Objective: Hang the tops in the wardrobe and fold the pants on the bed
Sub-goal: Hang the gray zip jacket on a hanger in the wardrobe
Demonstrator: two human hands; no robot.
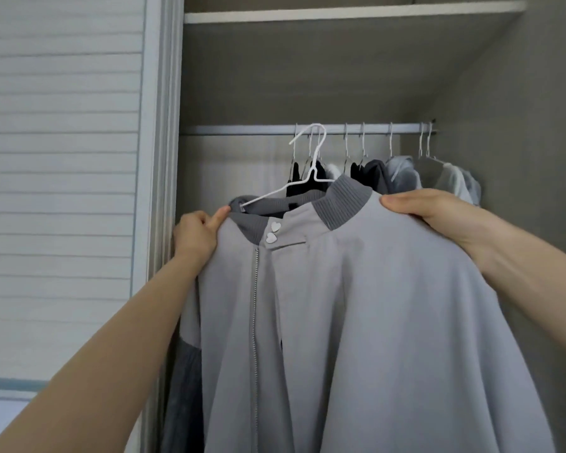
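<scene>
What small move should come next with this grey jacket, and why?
Probably lift the grey jacket a little and forward so the white hanger hooks over the rail. Left hand and right hand grip its shoulders, the hook's tip sits near rail height in front of it, seemingly not yet on, and the rail looks free to the left.

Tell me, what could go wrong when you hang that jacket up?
The white hanger sits crooked in the jacket, with one end poking out by the left hand, so the jacket might slide off. The rail is crowded on the right, so the hook could snag other hangers.
</scene>
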